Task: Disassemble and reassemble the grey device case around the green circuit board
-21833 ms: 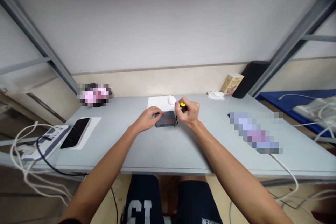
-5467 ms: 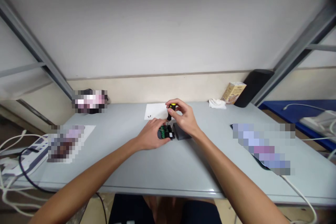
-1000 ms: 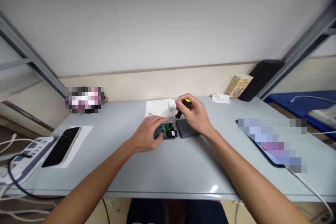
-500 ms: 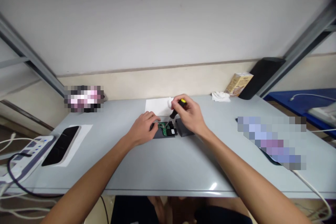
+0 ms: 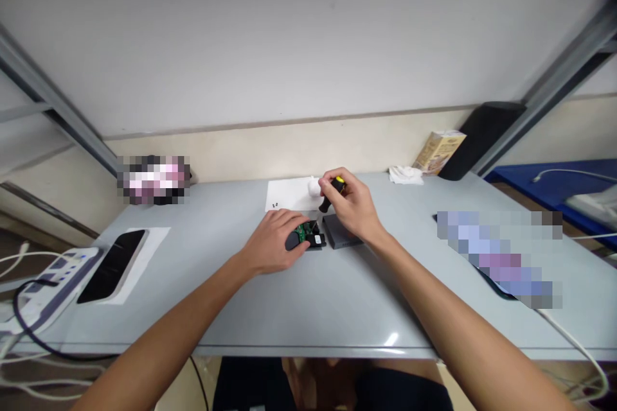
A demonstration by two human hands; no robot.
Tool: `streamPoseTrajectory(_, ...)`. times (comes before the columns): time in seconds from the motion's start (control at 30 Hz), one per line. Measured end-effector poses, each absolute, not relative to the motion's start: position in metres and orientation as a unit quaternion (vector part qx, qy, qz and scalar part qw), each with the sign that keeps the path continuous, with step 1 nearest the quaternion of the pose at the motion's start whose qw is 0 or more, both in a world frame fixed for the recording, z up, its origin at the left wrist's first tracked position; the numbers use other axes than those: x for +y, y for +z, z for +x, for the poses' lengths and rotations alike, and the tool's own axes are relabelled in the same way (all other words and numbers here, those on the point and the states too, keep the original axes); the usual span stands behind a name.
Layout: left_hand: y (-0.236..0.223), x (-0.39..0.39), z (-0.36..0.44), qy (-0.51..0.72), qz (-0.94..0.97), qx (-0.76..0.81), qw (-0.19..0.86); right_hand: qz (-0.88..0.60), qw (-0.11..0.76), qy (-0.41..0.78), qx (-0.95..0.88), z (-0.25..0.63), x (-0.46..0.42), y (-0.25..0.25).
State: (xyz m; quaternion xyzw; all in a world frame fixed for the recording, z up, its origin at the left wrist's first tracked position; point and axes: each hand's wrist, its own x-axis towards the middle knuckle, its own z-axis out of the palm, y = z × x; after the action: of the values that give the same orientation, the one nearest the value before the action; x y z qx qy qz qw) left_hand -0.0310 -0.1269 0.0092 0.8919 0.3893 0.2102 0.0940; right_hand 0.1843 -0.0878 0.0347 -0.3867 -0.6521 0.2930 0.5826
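Note:
My right hand (image 5: 351,204) is closed around a black screwdriver (image 5: 331,195) with a yellow end cap. Its shaft slants down and left to a green circuit board (image 5: 303,231) set in a dark, opened device casing. With thumb and fingers on either side, my left hand (image 5: 274,241) grips the casing's left part, hiding some of it. A black block with a white label (image 5: 316,240) sits at the board's right end. The dark grey cover (image 5: 341,235) lies just right of the board, partly under my right hand.
Behind the hands lies a white paper sheet (image 5: 289,192) with tiny screws (image 5: 275,205) and a white rounded case (image 5: 314,188). At left are a phone (image 5: 114,266) and a power strip (image 5: 58,286). A carton (image 5: 439,153), tissue (image 5: 405,174) and blurred device (image 5: 482,257) stand at right.
Half a second ago my left hand was further left, uncovering more of the board; it has moved right onto the casing. The screwdriver tip has shifted right, from the board's middle to near its right end.

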Motion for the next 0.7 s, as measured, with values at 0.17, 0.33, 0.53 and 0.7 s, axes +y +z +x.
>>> streamPoseTrajectory(0.17,0.0069,-0.1263,-0.0312,0.204,0.893,0.388,0.101,-0.379,0.565,0.303,-0.668,0.1852,-0.09,0.0359)
streamPoseTrajectory(0.33,0.0019,-0.1255,-0.029,0.207,0.887,0.397,0.111,-0.331,0.567,0.284,-0.698,0.1868,-0.0913,0.0399)
streamPoseTrajectory(0.53,0.0011,-0.1244,-0.0292,0.221,0.887,0.39,0.114,-0.229,0.566,0.517,-0.6,0.186,-0.0897,0.04)
streamPoseTrajectory(0.7,-0.0009,-0.1228,-0.0302,0.231,0.887,0.387,0.104,-0.216,0.582,0.539,-0.57,0.1843,-0.0888,0.0358)
